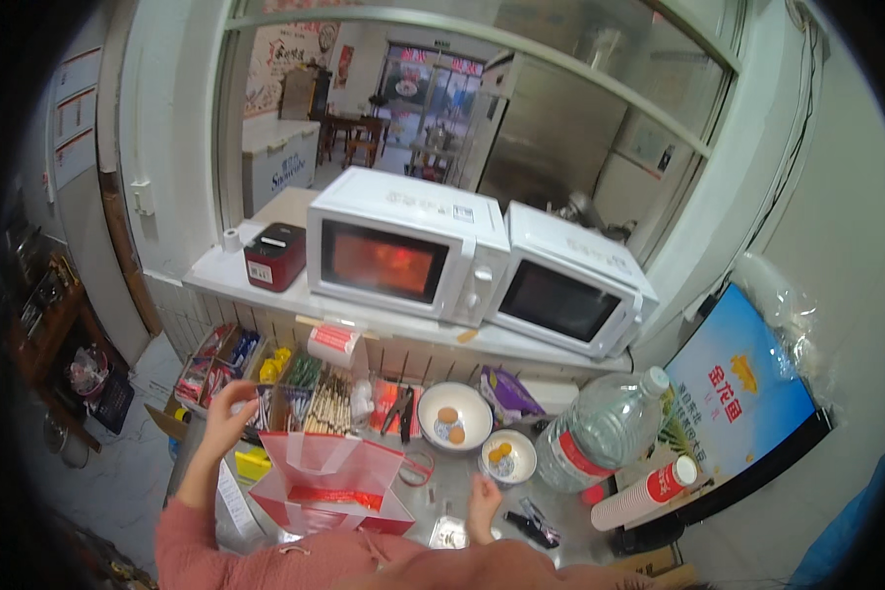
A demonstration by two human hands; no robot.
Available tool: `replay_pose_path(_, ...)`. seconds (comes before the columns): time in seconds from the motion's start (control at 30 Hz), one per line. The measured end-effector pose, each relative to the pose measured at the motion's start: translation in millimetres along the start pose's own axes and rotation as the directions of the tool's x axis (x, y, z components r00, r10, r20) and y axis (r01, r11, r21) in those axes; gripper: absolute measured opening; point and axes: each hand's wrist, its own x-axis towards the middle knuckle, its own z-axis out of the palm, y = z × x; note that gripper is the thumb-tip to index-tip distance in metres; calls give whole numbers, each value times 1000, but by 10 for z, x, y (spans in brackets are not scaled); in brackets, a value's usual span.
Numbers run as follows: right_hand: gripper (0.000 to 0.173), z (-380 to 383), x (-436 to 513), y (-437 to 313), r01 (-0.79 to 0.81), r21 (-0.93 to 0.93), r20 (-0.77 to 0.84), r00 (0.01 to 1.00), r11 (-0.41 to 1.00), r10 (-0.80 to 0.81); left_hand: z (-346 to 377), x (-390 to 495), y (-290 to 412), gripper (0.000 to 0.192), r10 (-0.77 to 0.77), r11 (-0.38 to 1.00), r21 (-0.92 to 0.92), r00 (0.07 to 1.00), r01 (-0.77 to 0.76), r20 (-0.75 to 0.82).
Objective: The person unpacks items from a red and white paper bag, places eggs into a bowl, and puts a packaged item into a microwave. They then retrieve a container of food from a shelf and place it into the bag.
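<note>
My left hand [228, 417] is over the near left edge of the divided boxes of small packets [240, 350], thumb and fingers apart, with nothing plainly held. My right hand [484, 503] is low over the metal counter, just below a small bowl [522, 472] with yellow round pieces in it. Its fingers are curled, and whether they hold something is hidden. Between my hands stands a red and white carry bag [324, 461], its mouth spread and a red packet [335, 498] inside. Behind the small bowl, a larger white bowl [431, 402] holds brown eggs [450, 424].
Two white microwaves [405, 236] [571, 276] stand on the shelf above; the left one glows inside. A red-black label printer [274, 258] is beside them. At right are a large plastic bottle [597, 420] and stacked paper cups [641, 494]. Black-handled pliers [400, 413] lie near wrapped chopsticks [330, 402].
</note>
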Motion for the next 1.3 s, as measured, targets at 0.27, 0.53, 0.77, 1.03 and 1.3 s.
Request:
replay_pose_path(0.27, 16, 215, -202, -232, 107, -90, 134, 986, 990, -94, -183, -706, -606, 16, -225, 943, -315, 907, 110, -357)
replay_pose_path(0.53, 19, 266, -243, -274, 120, -116, 177, 979, 986, -98, -28, -754, -466, 17, -214, 933, -344, 930, 104, -300)
replay_pose_path(0.77, 36, 300, -176, -283, 63, -178, 250, 968, 982, -16, -4, -857, -408, 15, -223, 929, -355, 927, 108, -302)
replay_pose_path(1.03, 34, 935, 997, -773, 639, -404, 369, 769, 655, -523, -51, -894, -455, 15, -232, 940, -317, 918, 127, -321)
replay_pose_path(1.3, 33, 1786, 1946, -1221, 642, -679, 400, 731, 357, -553, -197, -969, -612, 17, -269, 935, -320, 890, 151, -368)
